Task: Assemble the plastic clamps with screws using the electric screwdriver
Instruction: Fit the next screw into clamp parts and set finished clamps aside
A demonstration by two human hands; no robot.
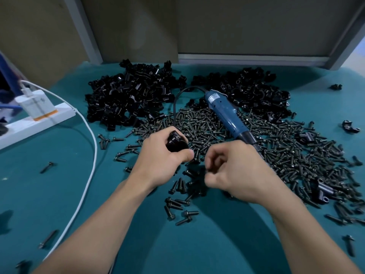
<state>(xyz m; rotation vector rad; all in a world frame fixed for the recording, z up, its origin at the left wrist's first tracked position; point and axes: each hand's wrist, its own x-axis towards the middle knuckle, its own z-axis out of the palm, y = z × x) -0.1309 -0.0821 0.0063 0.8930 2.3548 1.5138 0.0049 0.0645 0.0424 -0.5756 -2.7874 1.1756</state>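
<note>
Presently, step in hand: pairing one of the loose screws (276, 147) with a black plastic clamp (176, 143), by my reading; no driving was under way
Left hand (164, 163): gripped that clamp, fingers curled round it, just above the near edge of the screws
Right hand (235, 171): fingers were curled in toward the thumb as for a pinch; whether a screw sat between them could not be told
Electric screwdriver (225, 113): blue, lay on the screws with no hand on it, its bit end hidden behind the right hand
Next move: likely called for seating a screw in the clamp, then freeing the right hand for the screwdriver
Clamp heaps (130, 95): two black piles lay at the far side
Table (49, 194): teal surface with stray screws; white cable (92, 155) and power strip (39, 119) lay at left
Room: beige panels in grey framing stood behind
</note>
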